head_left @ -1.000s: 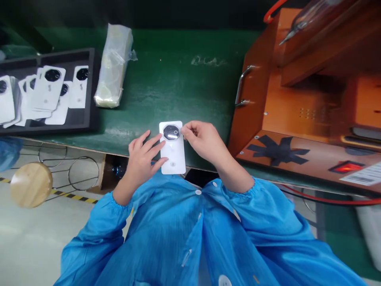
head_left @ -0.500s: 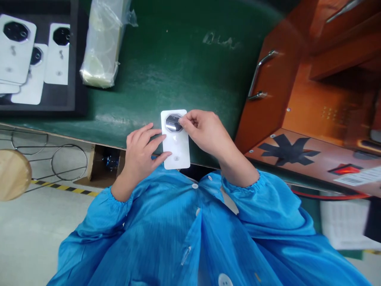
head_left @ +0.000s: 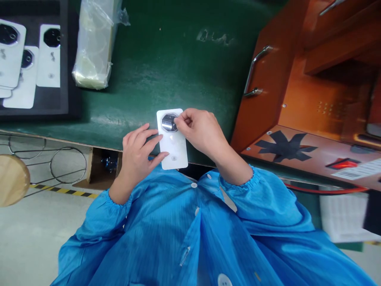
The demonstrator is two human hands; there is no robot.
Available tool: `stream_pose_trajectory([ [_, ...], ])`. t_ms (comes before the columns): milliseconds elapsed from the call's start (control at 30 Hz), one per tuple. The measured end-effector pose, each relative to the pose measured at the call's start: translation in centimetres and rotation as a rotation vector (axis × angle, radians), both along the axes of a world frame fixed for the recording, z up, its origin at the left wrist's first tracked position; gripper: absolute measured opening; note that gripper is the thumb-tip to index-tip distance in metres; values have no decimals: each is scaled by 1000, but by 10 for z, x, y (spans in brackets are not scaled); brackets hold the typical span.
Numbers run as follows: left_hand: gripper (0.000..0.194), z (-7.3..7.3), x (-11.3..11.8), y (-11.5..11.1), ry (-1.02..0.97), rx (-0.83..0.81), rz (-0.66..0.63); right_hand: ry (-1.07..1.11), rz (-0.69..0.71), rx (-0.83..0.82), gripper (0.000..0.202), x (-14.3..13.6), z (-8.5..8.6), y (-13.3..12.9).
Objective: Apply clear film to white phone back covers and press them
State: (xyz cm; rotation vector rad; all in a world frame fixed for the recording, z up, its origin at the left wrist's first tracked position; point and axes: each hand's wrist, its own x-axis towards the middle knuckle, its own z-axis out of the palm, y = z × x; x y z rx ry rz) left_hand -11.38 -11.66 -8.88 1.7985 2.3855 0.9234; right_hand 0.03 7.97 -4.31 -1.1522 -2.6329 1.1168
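Observation:
A white phone back panel (head_left: 174, 149) with a dark octagonal camera area (head_left: 169, 122) lies on the green table near its front edge. My left hand (head_left: 139, 150) has its fingers spread, with the fingertips and thumb resting on the panel's left side. At the camera area, the thumb and index finger of my right hand (head_left: 201, 129) are pinched together at its right edge. What the pinch holds, if anything, is too small to make out.
At the left, a black tray (head_left: 64, 99) holds several white panels (head_left: 49, 59). Beside it lies a plastic-wrapped stack (head_left: 93, 47). An orange machine (head_left: 268, 79) with a metal handle (head_left: 253, 73) stands at the right. A round wooden stool (head_left: 13, 180) is at lower left.
The whole view has shifted slightly, so the tray, panel and machine appear further left. Both hands keep nearly the same places on the panel.

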Motion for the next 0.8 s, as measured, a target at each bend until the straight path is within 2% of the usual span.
stream_pose_trajectory([
  [200,39,2,0,1,61,46,-19,5,-13,18,19,-2,-2,0],
  [467,41,2,-1,0,13,-43,10,34,-13,61,16,-3,-7,0],
  [800,40,3,0,-1,25,10,-11,19,1,148,18,-6,-10,-3],
])
